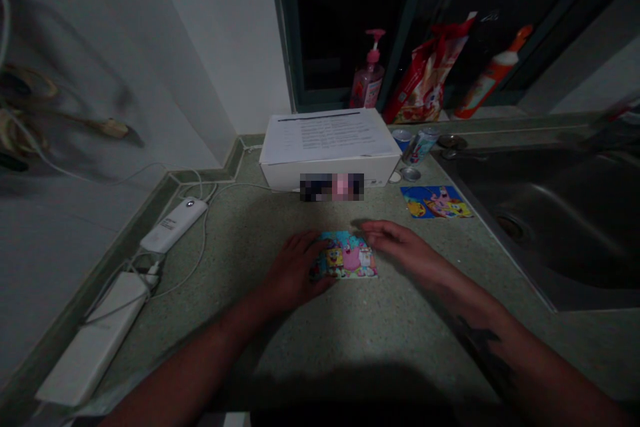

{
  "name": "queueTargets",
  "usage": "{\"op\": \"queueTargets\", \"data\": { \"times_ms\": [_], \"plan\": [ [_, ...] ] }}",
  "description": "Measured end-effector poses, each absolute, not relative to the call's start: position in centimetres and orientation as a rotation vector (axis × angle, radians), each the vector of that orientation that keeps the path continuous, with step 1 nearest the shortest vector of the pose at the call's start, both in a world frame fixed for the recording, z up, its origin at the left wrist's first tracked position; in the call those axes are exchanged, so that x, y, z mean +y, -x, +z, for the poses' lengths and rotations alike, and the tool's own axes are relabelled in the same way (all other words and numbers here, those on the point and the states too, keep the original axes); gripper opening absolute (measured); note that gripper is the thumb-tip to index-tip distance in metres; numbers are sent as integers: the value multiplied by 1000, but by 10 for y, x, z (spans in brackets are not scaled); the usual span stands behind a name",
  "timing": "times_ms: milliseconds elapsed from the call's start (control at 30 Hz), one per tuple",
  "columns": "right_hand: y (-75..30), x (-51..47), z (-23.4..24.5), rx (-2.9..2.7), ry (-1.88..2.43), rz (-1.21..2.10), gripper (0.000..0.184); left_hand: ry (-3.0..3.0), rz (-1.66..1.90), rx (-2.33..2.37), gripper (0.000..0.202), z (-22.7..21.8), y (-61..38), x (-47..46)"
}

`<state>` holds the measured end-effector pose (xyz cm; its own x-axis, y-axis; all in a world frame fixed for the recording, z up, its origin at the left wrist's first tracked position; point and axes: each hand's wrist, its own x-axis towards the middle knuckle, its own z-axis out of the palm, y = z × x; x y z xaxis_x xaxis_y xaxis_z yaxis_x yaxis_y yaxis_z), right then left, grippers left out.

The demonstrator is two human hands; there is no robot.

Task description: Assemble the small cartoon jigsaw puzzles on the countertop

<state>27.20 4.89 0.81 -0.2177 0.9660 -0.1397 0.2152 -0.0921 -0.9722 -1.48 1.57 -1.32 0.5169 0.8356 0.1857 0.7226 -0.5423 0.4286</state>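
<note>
A small rectangular cartoon picture (353, 258) in bright colours lies flat on the counter in front of me. Around its left end is my left hand (296, 270), with the fingers over the upper left part and the thumb along the lower edge. My right hand (395, 240) is beside the upper right corner, its fingers stretched out and nothing visible in them. I cannot tell whether its fingertips touch the picture. Farther right, near the sink, a second cartoon picture (436, 202) with a blue ground lies flat.
A white box (330, 140) with a printed sheet on top stands behind. Cans (421, 147) and a metal lid (411, 174) sit beside it. At right is a steel sink (565, 213). A power bank (174, 223), cables and a white block (95, 337) lie at left.
</note>
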Motion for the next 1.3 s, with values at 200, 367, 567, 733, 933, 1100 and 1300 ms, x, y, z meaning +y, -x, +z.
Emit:
{"op": "queueTargets", "data": {
  "times_ms": [200, 367, 567, 733, 933, 1100, 1300],
  "plan": [
    [-270, 47, 13, -1281, 1330, 1502, 27, -2449, 531, 1304, 66, -12, 14, 16],
    [-273, 49, 11, -1167, 1306, 1538, 22, -2446, 536, 1308, 66, -11, 14, 16],
    [-263, 46, 7, -1101, 1236, 1564, 21, -2452, 562, 1303, 66, -14, 14, 16],
    [-255, 43, 4, -1079, 1186, 1593, 21, -2455, 543, 1311, 67, -14, 14, 16],
    [-256, 45, 2, -1062, 1175, 1606, 24, -2446, 553, 1296, 63, -15, 15, 15],
    [-258, 47, -2, -1035, 1209, 1636, 27, -2461, 583, 1284, 62, -16, 15, 14],
    [-257, 46, -4, -1044, 1228, 1634, 23, -2471, 581, 1270, 62, -15, 15, 13]
  ]
}}
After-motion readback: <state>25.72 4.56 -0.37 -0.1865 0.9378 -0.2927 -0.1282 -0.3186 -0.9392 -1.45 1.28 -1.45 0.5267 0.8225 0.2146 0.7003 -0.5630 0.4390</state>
